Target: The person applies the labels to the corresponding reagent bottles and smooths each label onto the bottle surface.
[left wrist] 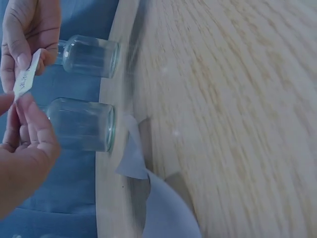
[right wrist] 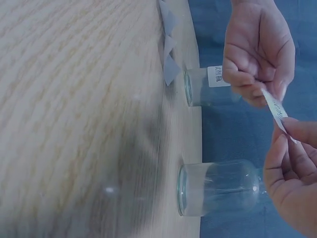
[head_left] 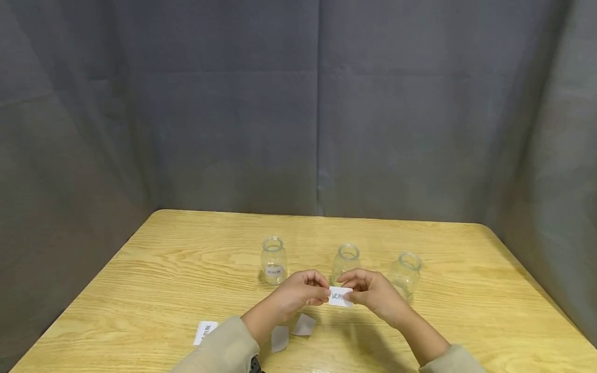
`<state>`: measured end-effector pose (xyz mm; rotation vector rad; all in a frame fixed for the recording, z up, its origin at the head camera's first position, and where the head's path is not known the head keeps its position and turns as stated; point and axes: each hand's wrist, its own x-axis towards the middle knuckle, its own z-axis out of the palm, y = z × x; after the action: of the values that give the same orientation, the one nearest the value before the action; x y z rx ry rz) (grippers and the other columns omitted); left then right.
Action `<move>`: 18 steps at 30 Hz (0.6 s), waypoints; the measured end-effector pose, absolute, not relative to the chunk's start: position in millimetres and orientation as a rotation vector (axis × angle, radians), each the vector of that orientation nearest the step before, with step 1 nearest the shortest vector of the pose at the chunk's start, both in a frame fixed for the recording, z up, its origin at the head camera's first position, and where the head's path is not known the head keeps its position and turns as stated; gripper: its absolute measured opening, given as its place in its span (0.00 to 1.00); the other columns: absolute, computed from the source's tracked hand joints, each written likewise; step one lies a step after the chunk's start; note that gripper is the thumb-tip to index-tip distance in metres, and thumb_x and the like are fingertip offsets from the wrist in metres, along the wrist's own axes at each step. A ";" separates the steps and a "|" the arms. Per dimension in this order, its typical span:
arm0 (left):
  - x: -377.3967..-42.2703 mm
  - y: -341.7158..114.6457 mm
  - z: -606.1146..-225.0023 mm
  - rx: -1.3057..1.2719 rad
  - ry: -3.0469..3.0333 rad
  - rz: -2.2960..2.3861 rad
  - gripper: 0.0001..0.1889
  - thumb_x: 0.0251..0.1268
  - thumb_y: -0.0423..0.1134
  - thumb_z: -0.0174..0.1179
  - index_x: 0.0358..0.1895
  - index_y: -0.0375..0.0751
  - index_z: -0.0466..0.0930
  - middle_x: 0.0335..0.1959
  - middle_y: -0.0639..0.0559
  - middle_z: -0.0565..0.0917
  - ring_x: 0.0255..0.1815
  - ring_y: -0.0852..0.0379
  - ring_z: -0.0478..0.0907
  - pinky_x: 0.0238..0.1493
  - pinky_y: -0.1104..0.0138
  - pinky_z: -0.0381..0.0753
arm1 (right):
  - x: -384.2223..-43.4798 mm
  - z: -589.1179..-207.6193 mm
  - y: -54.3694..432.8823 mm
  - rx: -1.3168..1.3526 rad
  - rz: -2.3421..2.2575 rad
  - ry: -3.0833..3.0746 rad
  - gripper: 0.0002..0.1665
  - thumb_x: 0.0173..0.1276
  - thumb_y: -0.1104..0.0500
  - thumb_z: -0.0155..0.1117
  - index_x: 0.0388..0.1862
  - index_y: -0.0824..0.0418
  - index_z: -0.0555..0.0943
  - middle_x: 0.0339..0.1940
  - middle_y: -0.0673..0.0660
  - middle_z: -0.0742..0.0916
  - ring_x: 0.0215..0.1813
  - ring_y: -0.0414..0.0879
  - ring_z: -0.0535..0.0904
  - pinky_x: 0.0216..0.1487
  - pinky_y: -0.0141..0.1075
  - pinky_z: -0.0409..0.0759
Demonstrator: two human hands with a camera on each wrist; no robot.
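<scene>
Between both hands, above the table, is a small white label (head_left: 337, 297) with printed dark characters. My left hand (head_left: 300, 294) pinches its left edge between thumb and fingers. At its right edge, the thumb and fingers of my right hand (head_left: 377, 296) pinch it, the thumb covering part of the print. Just behind the hands stands a clear glass jar (head_left: 347, 257), its lower part hidden by them. Another glass jar (head_left: 407, 274) stands to the right, partly behind the right hand. The left jar (head_left: 273, 256) bears a white label (right wrist: 218, 77) with similar print.
Two pale paper pieces (head_left: 280, 339) (head_left: 305, 325) lie curled on the wooden table (head_left: 186, 269) near my left forearm. Further left is another printed label (head_left: 205, 331), partly under the sleeve. Grey curtains (head_left: 233, 129) close off the back and sides.
</scene>
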<state>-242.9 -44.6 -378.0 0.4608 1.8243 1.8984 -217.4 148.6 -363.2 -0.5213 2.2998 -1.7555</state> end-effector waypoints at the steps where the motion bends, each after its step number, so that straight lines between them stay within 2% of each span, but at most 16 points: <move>1: -243.3 -43.7 -378.3 0.443 1.830 1.901 0.07 0.52 0.28 0.55 0.35 0.30 0.70 0.28 0.49 0.73 0.30 0.57 0.73 0.37 0.65 0.74 | -217.6 -363.7 148.5 -0.525 -1.764 2.292 0.18 0.56 0.68 0.58 0.46 0.74 0.70 0.32 0.57 0.80 0.34 0.47 0.75 0.37 0.38 0.74; 6: -244.0 -39.4 -380.3 0.406 1.832 1.893 0.10 0.52 0.28 0.55 0.39 0.29 0.69 0.29 0.50 0.74 0.29 0.58 0.72 0.35 0.67 0.72 | -216.4 -367.7 149.1 -0.512 -1.788 2.264 0.17 0.56 0.67 0.58 0.45 0.73 0.71 0.32 0.58 0.80 0.35 0.47 0.75 0.38 0.37 0.74; 11: -245.7 -32.7 -386.0 0.388 1.813 1.902 0.07 0.51 0.27 0.56 0.34 0.31 0.72 0.30 0.50 0.74 0.30 0.58 0.71 0.35 0.68 0.72 | -215.1 -373.7 152.2 -0.460 -1.797 2.300 0.16 0.55 0.66 0.60 0.42 0.72 0.73 0.31 0.56 0.79 0.34 0.46 0.72 0.38 0.36 0.72; 15: -247.9 -28.4 -387.7 0.393 1.831 1.904 0.06 0.52 0.27 0.56 0.34 0.31 0.72 0.29 0.50 0.73 0.29 0.58 0.70 0.35 0.68 0.72 | -216.3 -376.0 153.9 -0.420 -1.811 2.328 0.18 0.54 0.64 0.61 0.42 0.72 0.72 0.30 0.56 0.78 0.33 0.46 0.70 0.36 0.35 0.71; 18: -249.6 -24.9 -387.3 0.404 1.853 1.910 0.07 0.51 0.27 0.57 0.34 0.30 0.71 0.27 0.51 0.72 0.29 0.58 0.69 0.36 0.68 0.72 | -218.4 -378.8 157.7 -0.407 -1.828 2.342 0.17 0.53 0.62 0.62 0.37 0.72 0.72 0.28 0.55 0.77 0.31 0.45 0.70 0.34 0.34 0.71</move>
<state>-249.6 -24.9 -387.3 0.4042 1.8535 1.9099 -218.4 157.7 -378.8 -0.4070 2.3420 -1.8281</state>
